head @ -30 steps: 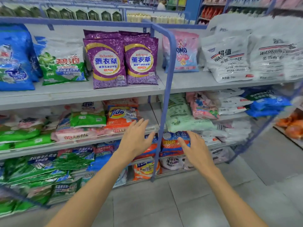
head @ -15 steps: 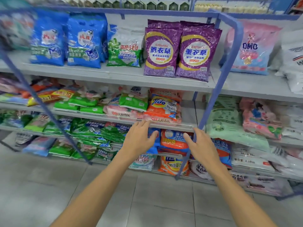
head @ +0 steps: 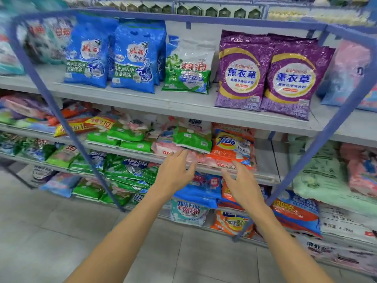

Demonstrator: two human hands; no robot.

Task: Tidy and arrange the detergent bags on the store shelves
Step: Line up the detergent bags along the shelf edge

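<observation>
Detergent bags [head: 242,72] fill the grey store shelves [head: 142,100], standing upright on the top board and lying in loose heaps on the lower ones. Blue metal posts [head: 330,127] frame the bays above a pale tiled floor [head: 51,231]. Left hand [head: 175,176] and right hand [head: 242,184] reach toward the middle shelf's edge, fingers spread and holding nothing. Whether they touch a bag cannot be told.

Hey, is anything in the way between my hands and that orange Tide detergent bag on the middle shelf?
Nothing visible does. The left hand and right hand are open just in front of the orange Tide detergent bag, and the blue metal uprights pass to either side of that gap.
</observation>
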